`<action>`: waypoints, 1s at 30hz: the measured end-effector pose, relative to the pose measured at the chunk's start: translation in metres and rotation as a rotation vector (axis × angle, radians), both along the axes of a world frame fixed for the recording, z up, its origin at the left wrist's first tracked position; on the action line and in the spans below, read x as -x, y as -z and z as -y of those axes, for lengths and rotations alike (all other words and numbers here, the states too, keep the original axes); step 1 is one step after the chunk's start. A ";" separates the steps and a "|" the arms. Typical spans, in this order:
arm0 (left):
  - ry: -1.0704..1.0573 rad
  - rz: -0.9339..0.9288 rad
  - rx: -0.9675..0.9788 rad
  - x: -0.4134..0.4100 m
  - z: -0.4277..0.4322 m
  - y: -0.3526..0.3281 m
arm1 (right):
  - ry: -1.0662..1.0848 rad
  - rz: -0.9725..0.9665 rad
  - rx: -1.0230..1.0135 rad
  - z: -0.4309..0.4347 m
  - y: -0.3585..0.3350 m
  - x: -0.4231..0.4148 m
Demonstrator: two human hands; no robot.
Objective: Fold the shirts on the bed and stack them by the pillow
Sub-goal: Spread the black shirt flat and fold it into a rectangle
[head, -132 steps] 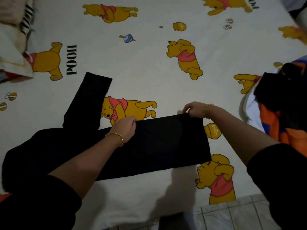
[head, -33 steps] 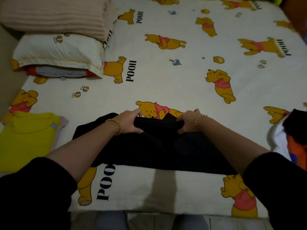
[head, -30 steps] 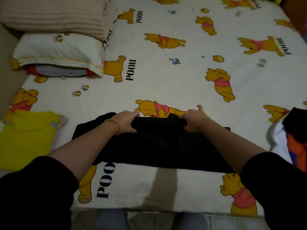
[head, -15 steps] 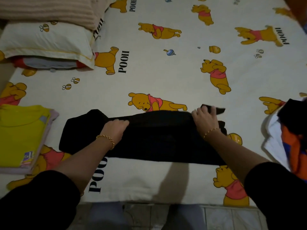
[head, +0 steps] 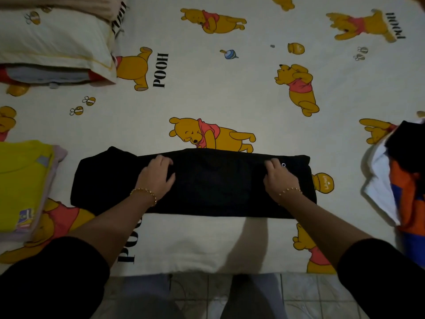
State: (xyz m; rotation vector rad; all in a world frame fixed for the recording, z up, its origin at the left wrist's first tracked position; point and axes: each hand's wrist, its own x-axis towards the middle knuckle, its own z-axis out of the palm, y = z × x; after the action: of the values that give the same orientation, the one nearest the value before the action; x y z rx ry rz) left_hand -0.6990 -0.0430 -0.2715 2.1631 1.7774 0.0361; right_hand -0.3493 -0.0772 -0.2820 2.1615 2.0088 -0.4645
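A black shirt (head: 213, 185) lies folded into a long band across the near part of the bed (head: 230, 88). My left hand (head: 157, 174) rests flat on its left half, fingers spread. My right hand (head: 279, 178) presses flat on its right half, near the shirt's far edge. A stack of folded shirts with a yellow one on top (head: 23, 185) sits at the left edge, below the pillow (head: 53, 40). A heap of unfolded clothes in white, orange, blue and black (head: 404, 180) lies at the right edge.
The sheet is cream with yellow bear prints. A pink folded blanket (head: 64, 5) lies on the pillow at the top left. The bed's near edge runs along the bottom, with tiled floor (head: 207, 295) below it.
Both hands have let go of the shirt's far edge and now lie flat on it. The sleeve end at the right is tucked in, and the band looks smoother.
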 end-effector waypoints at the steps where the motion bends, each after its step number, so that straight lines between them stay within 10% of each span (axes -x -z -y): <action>1: -0.019 -0.006 -0.021 -0.005 -0.005 0.001 | 0.016 -0.007 0.003 -0.008 0.000 -0.001; 30: -0.122 -0.054 0.127 -0.032 -0.070 0.024 | -0.018 0.261 0.106 -0.064 0.016 -0.051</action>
State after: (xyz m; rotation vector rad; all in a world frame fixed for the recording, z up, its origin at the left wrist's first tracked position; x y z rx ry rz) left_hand -0.6667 0.0273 -0.2955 1.9832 1.8866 -0.1033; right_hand -0.2986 -0.0131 -0.2977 2.0221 1.8197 -0.2633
